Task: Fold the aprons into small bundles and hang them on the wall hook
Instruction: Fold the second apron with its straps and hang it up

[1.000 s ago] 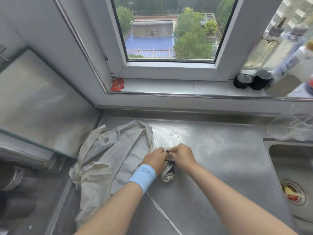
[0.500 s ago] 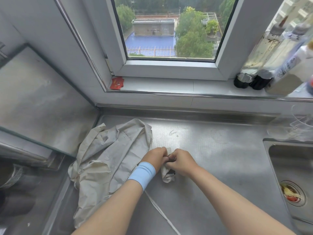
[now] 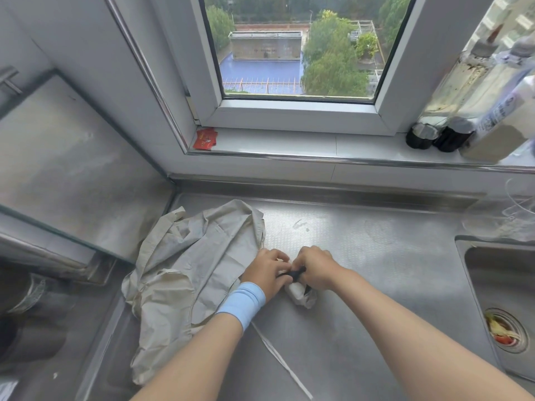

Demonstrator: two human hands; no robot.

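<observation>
So, left hand (image 3: 267, 270) and right hand (image 3: 315, 267) pinch a dark band (image 3: 295, 274) on one bundle (image 3: 299, 296); another apron (image 3: 188, 270) lies unfolded, unhung.

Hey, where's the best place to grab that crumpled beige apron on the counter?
The crumpled beige apron is probably best pinched at its raised, bunched far corner, from above and the right: those folds stand up off the steel counter.

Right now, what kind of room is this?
Likely a kitchen: stainless steel counter, a sink with food scraps in it, and bottles on the windowsill.
</observation>
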